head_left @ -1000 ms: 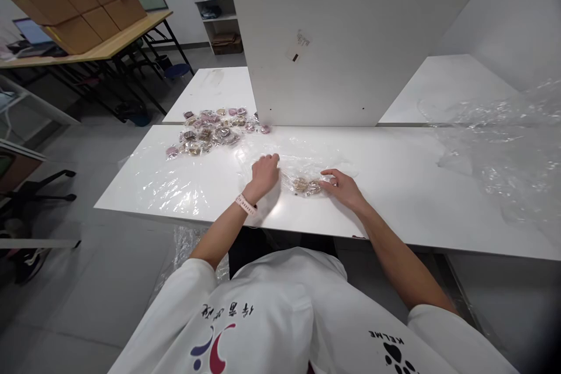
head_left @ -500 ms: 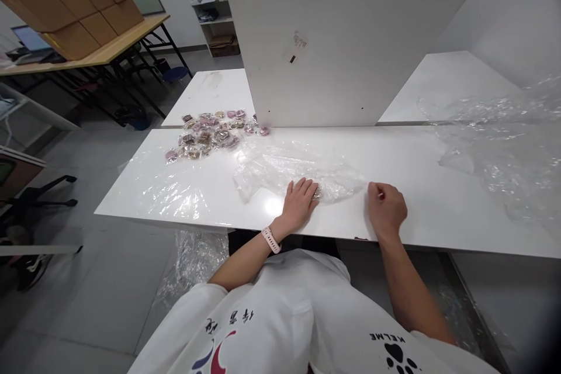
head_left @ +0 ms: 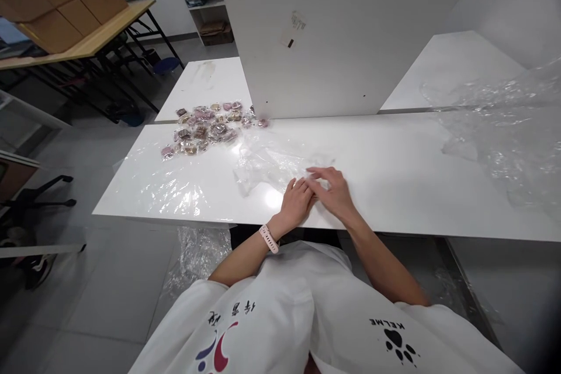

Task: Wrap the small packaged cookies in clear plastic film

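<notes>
Clear film [head_left: 265,165] runs lengthwise along the table [head_left: 403,169].

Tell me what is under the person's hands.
Crumpled clear plastic on the white table extends to the left hand and right hand. What lies directly beneath them is covered and cannot be made out.

Tabletop [head_left: 403,175] room rightward, panel [head_left: 342,29] ahead

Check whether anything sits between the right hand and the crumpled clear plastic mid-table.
No loose object visible between the right hand and the clear plastic. Only the left hand is close beside it, near the plastic's right end; contact underneath is hidden. The wrapped pieces lie farther left.
</notes>
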